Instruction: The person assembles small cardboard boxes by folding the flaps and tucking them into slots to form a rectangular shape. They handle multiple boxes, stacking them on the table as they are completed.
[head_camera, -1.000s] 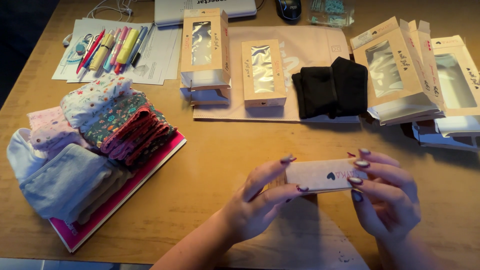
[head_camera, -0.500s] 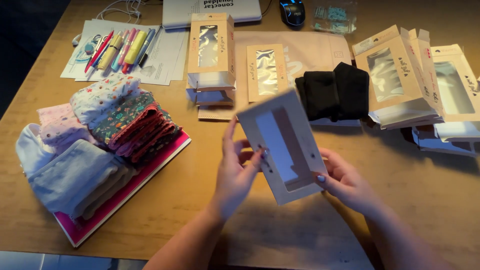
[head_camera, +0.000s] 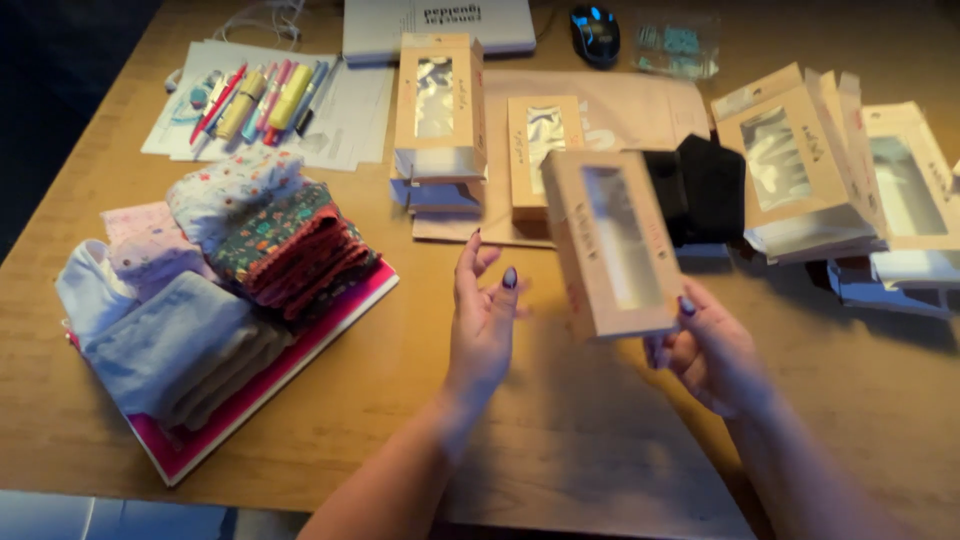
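My right hand (head_camera: 712, 350) holds a tan cardboard window box (head_camera: 610, 240) by its lower end, tilted up over the wooden table (head_camera: 420, 350). My left hand (head_camera: 482, 320) is just left of the box with fingers spread, not touching it. A folded black cloth (head_camera: 700, 185) lies behind the box. More window boxes lie flat beyond: a stack (head_camera: 437, 100) at centre and one (head_camera: 542, 150) beside it.
Folded fabrics, floral and pale, (head_camera: 220, 270) are piled on a pink board at left. Pens on papers (head_camera: 255, 95) lie far left. Several window boxes (head_camera: 830, 170) are heaped at right. A computer mouse (head_camera: 595, 25) and laptop (head_camera: 435, 25) sit at the far edge.
The box was gripped edge-on in both hands, then turned up to show its window. Now my left hand has let go and only my right hand holds it, shifted right.
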